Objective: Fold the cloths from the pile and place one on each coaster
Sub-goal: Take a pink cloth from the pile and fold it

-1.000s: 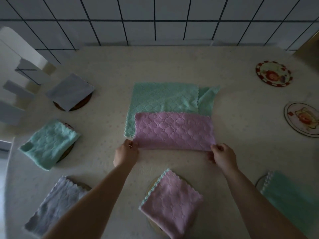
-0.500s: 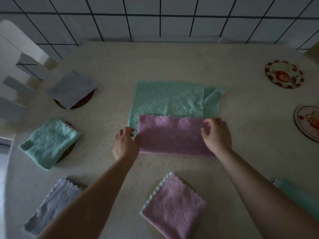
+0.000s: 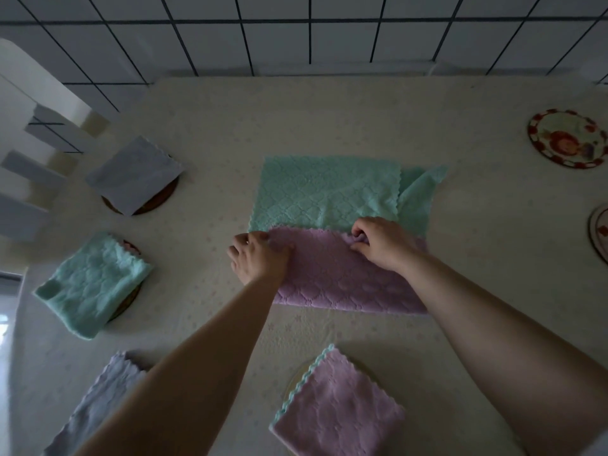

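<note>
— Where are the person's hands, and what do they do with the cloth?

— Both are on the pink cloth point(image 3: 342, 274), which lies folded in a long band on the surface point(image 3: 329, 120). The left hand point(image 3: 260, 256) rests at the band's left end, its fingers bent over the far left corner and holding the edge there. The right hand point(image 3: 383, 243) is at the far edge, toward the right end, and its fingers pinch a small bunch of the pink fabric.

— And what lies beyond the hands?

— Just beyond both hands is a mint cloth point(image 3: 325, 192), spread flat, and the pink band overlaps its near edge. A second mint cloth point(image 3: 421, 195) shows from under it, beyond the right hand and a little to its right, with one corner turned up.

— Are some cloths already on coasters?

— Yes. Far to the left of the left hand, a folded grey cloth point(image 3: 133, 174) sits on a dark round coaster point(image 3: 158, 202), and nearer to the person a folded mint cloth point(image 3: 93, 284) covers most of another coaster point(image 3: 130, 299). Below the left forearm there is a folded lilac-grey cloth point(image 3: 98, 403); what is under it cannot be seen. Between the two forearms, close to the person, a folded pink cloth point(image 3: 335, 409) lies on a pale coaster point(image 3: 297, 373).

— And on the right side?

— Well to the right of the right hand, two round coasters carry no cloth: a red-rimmed coaster point(image 3: 566, 138) farther away, and a cut-off coaster point(image 3: 600, 232) at the picture's edge.
</note>
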